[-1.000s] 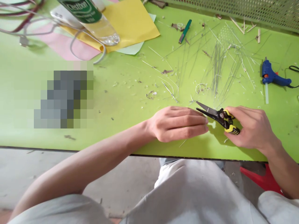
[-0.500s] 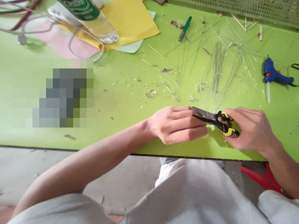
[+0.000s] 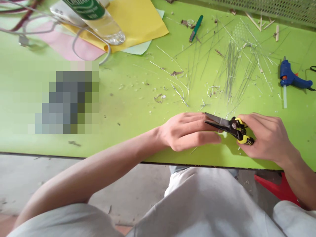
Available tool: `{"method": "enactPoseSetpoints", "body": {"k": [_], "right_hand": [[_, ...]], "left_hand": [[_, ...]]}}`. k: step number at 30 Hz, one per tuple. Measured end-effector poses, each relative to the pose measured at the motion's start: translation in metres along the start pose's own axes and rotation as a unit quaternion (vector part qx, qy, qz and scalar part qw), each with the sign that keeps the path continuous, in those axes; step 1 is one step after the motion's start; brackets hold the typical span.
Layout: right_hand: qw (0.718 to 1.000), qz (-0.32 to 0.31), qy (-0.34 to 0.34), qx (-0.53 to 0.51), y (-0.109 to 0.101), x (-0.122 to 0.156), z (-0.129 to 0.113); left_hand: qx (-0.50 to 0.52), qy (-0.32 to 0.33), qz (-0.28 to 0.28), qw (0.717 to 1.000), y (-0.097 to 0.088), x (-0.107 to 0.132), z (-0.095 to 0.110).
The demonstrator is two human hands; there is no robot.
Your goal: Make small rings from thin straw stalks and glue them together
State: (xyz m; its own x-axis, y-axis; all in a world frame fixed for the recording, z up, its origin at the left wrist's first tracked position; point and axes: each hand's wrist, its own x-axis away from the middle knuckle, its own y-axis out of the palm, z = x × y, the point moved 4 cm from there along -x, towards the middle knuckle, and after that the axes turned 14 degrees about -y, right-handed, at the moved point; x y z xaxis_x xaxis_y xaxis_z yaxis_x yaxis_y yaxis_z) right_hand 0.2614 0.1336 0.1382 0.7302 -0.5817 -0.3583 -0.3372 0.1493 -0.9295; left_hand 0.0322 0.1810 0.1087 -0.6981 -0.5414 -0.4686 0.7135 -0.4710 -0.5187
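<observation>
My right hand (image 3: 268,138) is wrapped round the yellow-and-black handles of a pair of snips (image 3: 230,126). Their dark blades point left, slightly apart, and lie over the fingers of my left hand (image 3: 191,131). That hand is closed near the table's front edge, knuckles up, its fingertips turned down beneath the blades. What it grips, if anything, is hidden; a small whitish bit shows beside the fingertips. Just beyond both hands lie thin metal wires (image 3: 230,74) in a loose bundle, with bent and twisted wire pieces (image 3: 179,95) to their left.
On the green table (image 3: 128,115), a blue glue gun (image 3: 291,75) lies at right and a green-handled cutter (image 3: 196,29) farther back. A clear bottle (image 3: 106,28) rests on yellow paper (image 3: 140,23) by white cables. Wooden sticks (image 3: 253,21) lie near a perforated basket (image 3: 283,11). A blurred-out dark object (image 3: 66,102) is at left.
The view has shifted very slightly. My left hand's fingers have moved a little under the blades. Both hands stay in nearly the same place, and the snips remain in my right hand.
</observation>
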Motion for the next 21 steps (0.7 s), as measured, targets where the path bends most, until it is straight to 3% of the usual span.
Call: {"method": "enactPoseSetpoints", "body": {"k": [2,8,13,21], "right_hand": [[1.000,0.001,-0.001,0.000,0.000,0.000,0.000],[1.000,-0.002,-0.006,-0.001,0.000,-0.002,-0.001],[1.000,-0.013,-0.007,0.009,0.000,-0.003,-0.002],[1.000,0.003,-0.005,0.021,0.000,-0.003,0.001]], "left_hand": [[0.001,-0.014,0.002,1.000,0.003,0.001,-0.002],[-0.063,0.086,0.044,0.993,0.012,0.004,-0.003],[-0.072,0.156,0.133,0.976,0.014,0.004,0.006],[-0.029,0.107,0.153,0.982,0.019,0.002,0.011]]}}
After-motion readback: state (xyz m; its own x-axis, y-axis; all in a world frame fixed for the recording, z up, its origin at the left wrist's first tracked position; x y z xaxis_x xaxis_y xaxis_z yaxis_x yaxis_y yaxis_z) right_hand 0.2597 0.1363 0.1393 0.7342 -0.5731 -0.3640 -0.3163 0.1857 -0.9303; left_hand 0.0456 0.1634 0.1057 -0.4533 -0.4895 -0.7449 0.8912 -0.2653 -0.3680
